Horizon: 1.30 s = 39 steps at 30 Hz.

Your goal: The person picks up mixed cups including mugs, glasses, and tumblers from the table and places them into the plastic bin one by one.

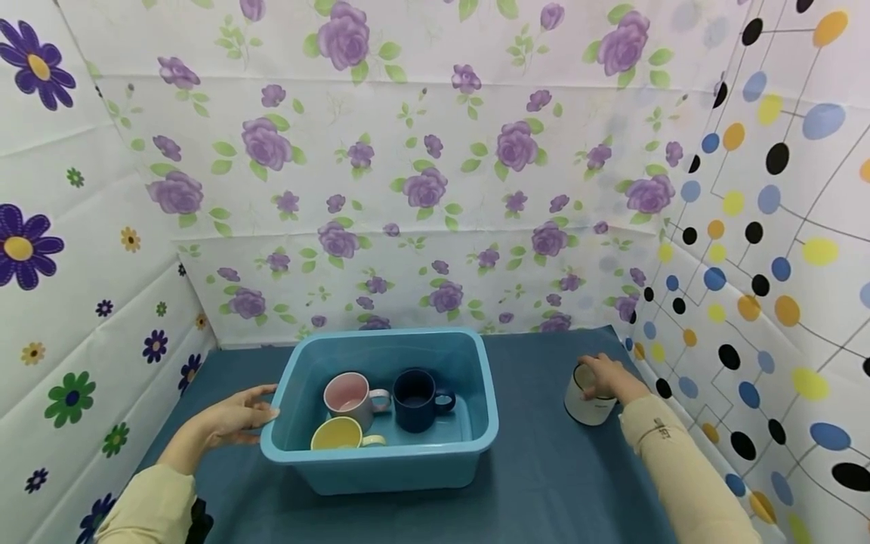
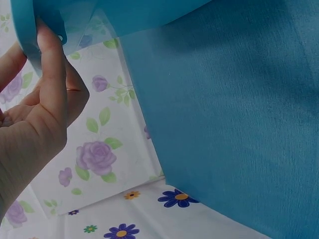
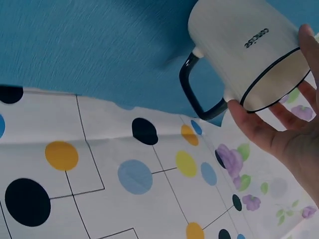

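At the right of the table, my right hand (image 1: 607, 377) grips a white mug (image 1: 588, 409) near its dark-edged rim. The mug's black handle (image 3: 185, 82) and small dark lettering show in the right wrist view. My left hand (image 1: 231, 419) touches the left rim of a blue plastic basin (image 1: 387, 474), its fingers outside the wall. Inside the basin are a pink mug (image 1: 353, 404), a navy mug (image 1: 414, 400) and a yellow mug (image 1: 337, 434); the front wall hides the yellow one's lower part. In the left wrist view, the left fingers (image 2: 52, 74) meet the basin's edge.
A dark blue cloth (image 1: 537, 468) covers the table. Behind it hangs a white sheet with purple roses (image 1: 424, 189). Flower-print cloth (image 1: 68, 332) bounds the left side, and dotted cloth (image 1: 768, 325) rises close beside the right arm.
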Tool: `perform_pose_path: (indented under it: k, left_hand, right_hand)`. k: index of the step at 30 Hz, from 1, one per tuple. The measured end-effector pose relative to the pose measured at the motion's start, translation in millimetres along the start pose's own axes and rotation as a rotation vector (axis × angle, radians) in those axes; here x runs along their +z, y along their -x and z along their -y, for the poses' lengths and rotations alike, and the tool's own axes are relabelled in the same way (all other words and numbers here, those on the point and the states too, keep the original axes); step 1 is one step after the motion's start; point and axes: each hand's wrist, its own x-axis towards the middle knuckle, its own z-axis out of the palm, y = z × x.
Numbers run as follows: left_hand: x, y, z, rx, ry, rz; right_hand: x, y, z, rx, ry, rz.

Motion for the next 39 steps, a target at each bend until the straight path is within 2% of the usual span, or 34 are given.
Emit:
perform_pose_path:
  k: [8,15,24,31,35,39]
  left_hand:
    - [-0.3,-0.1,-1.1,-0.001,-0.001,-0.004]
    - [-2.2,0.5,-2.1,0.006,-0.005,-0.012]
    - [1.1,-0.9,-2.4,-0.011,-0.026,-0.023]
    - [-1.7,1.1,-4.8,-0.019,-0.044,-0.030]
    - [-2.0,0.8,-4.5,-0.034,-0.047,-0.027]
    - [-1.2,-0.1,-0.5,-0.037,-0.011,-0.012]
  right_hand:
    - [2,3.8,-4,0.005,-0.024,0.003]
    - [-1,5.9,6,-0.011,-0.025,-0.025]
    - [7,13.2,11,-0.002,0.021,-0.049]
    - [14,12.9,17,0.031,0.044,-0.070]
    - [17,12.9,14,0.021,0.037,-0.098]
    - [17,16.3,8,0.006,0.016,-0.135]
